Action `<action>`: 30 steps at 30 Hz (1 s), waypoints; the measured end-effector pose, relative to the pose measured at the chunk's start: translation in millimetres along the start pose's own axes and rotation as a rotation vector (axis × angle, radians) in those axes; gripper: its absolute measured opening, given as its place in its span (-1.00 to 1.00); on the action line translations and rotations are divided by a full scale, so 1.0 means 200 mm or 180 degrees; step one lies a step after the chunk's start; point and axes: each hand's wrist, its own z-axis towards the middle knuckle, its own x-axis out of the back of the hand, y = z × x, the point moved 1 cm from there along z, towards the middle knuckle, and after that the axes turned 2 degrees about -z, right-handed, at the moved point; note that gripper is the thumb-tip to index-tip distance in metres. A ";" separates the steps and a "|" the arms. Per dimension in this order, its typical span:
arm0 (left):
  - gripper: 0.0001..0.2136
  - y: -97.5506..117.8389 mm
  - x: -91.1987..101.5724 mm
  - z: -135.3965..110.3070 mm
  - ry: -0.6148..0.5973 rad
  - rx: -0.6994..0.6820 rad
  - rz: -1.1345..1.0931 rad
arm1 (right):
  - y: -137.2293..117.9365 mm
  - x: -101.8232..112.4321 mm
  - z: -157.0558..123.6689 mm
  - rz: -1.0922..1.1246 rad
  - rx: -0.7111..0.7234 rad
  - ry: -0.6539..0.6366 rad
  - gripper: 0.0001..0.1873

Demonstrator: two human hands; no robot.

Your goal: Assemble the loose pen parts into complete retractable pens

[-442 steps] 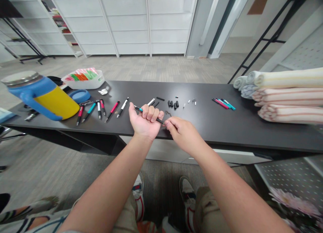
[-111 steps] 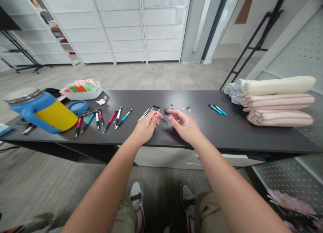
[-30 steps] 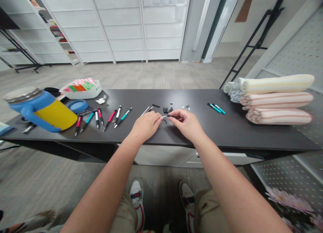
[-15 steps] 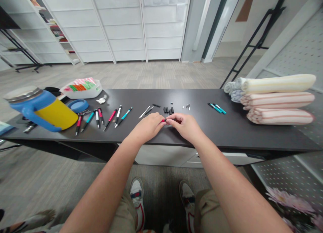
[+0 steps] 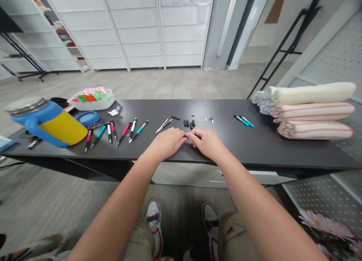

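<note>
Above the desk's front part, my left hand [image 5: 169,143] is closed round a red pen barrel [image 5: 184,136], of which only a short stretch shows. My right hand [image 5: 206,143] meets it fingertip to fingertip, pinching the barrel's right end; the fingers hide whatever else is there. Just beyond the hands lie several short black pen parts [image 5: 187,123], a black tube [image 5: 175,118], thin white refills [image 5: 162,125] and tiny metal bits [image 5: 211,119]. Two turquoise barrels [image 5: 246,121] rest farther right. Left of my hands lie whole pens, such as a turquoise one [image 5: 138,131] and a red one [image 5: 123,134].
A blue and yellow mug [image 5: 53,121] lies tilted at the dark desk's [image 5: 226,148] left end. Behind it are a blue lid [image 5: 87,118] and a white tray [image 5: 109,101] of colourful packets. Rolled striped towels [image 5: 313,112] are stacked on the right.
My fingertips have drawn closer together. The black piece that showed at my right fingers is now hidden, and less of the pen is visible. Things on the desk stay put.
</note>
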 end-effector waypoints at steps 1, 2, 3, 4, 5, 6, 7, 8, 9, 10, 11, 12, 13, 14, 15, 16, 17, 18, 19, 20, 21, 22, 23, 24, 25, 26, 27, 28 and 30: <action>-0.71 0.00 0.00 0.00 0.0008 0.0000 0.0019 | 0.00 0.00 0.00 -0.0048 0.0021 -0.0005 -0.54; -0.71 0.00 0.00 0.00 0.0021 0.0010 0.0026 | 0.00 0.00 0.00 -0.0078 0.0040 0.0001 -0.53; -0.71 0.00 0.01 0.00 0.0041 0.0031 0.0013 | 0.00 -0.01 0.00 -0.0068 0.0050 0.0018 -0.56; -0.71 -0.01 0.01 0.00 0.0077 0.0069 -0.0017 | 0.00 -0.01 0.00 -0.0014 0.0050 0.0052 -0.62; -0.71 -0.01 0.01 0.00 0.0120 0.0115 -0.0056 | 0.01 -0.01 0.00 0.0074 0.0047 0.0093 -0.69; -0.72 -0.02 0.01 0.00 0.0162 0.0154 -0.0094 | 0.02 -0.01 0.00 0.0169 0.0048 0.0133 -0.72; -0.72 -0.02 0.01 0.01 0.0189 0.0175 -0.0123 | 0.02 -0.01 0.00 0.0246 0.0060 0.0164 -0.73; -0.73 -0.02 0.01 0.01 0.0206 0.0175 -0.0140 | 0.03 -0.01 0.00 0.0296 0.0089 0.0181 -0.74; -0.74 -0.02 0.01 0.01 0.0211 0.0151 -0.0152 | 0.03 -0.01 0.00 0.0309 0.0129 0.0187 -0.77; -0.74 -0.02 0.01 0.00 0.0212 0.0119 -0.0166 | 0.04 -0.01 -0.01 0.0285 0.0173 0.0194 -0.79; -0.73 -0.02 0.01 0.00 0.0219 0.0084 -0.0185 | 0.04 -0.01 -0.01 0.0235 0.0218 0.0207 -0.81; -0.72 -0.02 0.01 0.00 0.0239 0.0059 -0.0208 | 0.03 0.00 -0.01 0.0174 0.0265 0.0229 -0.81; -0.71 -0.02 0.01 0.00 0.0264 0.0041 -0.0229 | 0.03 0.00 -0.01 0.0109 0.0324 0.0249 -0.81; -0.70 -0.01 0.01 0.00 0.0287 0.0027 -0.0245 | 0.03 0.00 -0.01 0.0035 0.0401 0.0263 -0.81; -0.69 -0.01 0.01 0.00 0.0297 0.0014 -0.0255 | 0.02 0.00 -0.01 -0.0047 0.0491 0.0259 -0.80; -0.68 -0.01 0.02 -0.01 0.0301 0.0005 -0.0260 | 0.02 -0.01 -0.01 -0.0135 0.0585 0.0240 -0.79; -0.68 -0.01 0.02 -0.01 0.0294 -0.0007 -0.0267 | 0.02 -0.01 -0.01 -0.0225 0.0669 0.0212 -0.76; -0.69 -0.01 0.02 -0.01 0.0282 -0.0021 -0.0277 | 0.02 -0.01 -0.01 -0.0317 0.0733 0.0179 -0.74; -0.69 -0.02 0.02 0.00 0.0273 -0.0040 -0.0296 | 0.01 -0.01 -0.01 -0.0404 0.0769 0.0150 -0.70; -0.70 -0.03 0.02 0.00 0.0269 -0.0063 -0.0325 | 0.01 -0.02 -0.01 -0.0477 0.0774 0.0119 -0.68; -0.71 -0.03 0.02 0.00 0.0277 -0.0100 -0.0367 | 0.01 -0.02 -0.01 -0.0534 0.0756 0.0087 -0.65; -0.71 -0.04 0.02 0.00 0.0299 -0.0148 -0.0422 | 0.01 -0.02 -0.01 -0.0581 0.0718 0.0052 -0.62; -0.72 -0.05 0.02 0.00 0.0333 -0.0196 -0.0483 | 0.01 -0.02 -0.01 -0.0618 0.0661 0.0005 -0.59; -0.72 -0.05 0.02 0.00 0.0379 -0.0237 -0.0542 | 0.00 -0.02 -0.01 -0.0645 0.0595 -0.0048 -0.55; -0.72 -0.06 0.02 -0.01 0.0427 -0.0268 -0.0592 | 0.00 -0.02 -0.01 -0.0665 0.0531 -0.0097 -0.52; -0.73 -0.06 0.01 -0.01 0.0475 -0.0292 -0.0629 | 0.00 -0.02 -0.01 -0.0687 0.0472 -0.0121 -0.50; -0.73 -0.07 0.01 -0.01 0.0513 -0.0304 -0.0652 | -0.01 -0.02 -0.02 -0.0701 0.0416 -0.0111 -0.52; -0.73 -0.07 0.01 -0.01 0.0542 -0.0302 -0.0664 | -0.01 -0.02 -0.02 -0.0697 0.0363 -0.0080 -0.58; -0.74 -0.07 0.00 -0.01 0.0582 -0.0296 -0.0655 | -0.01 -0.02 -0.02 -0.0642 0.0287 0.0010 -0.75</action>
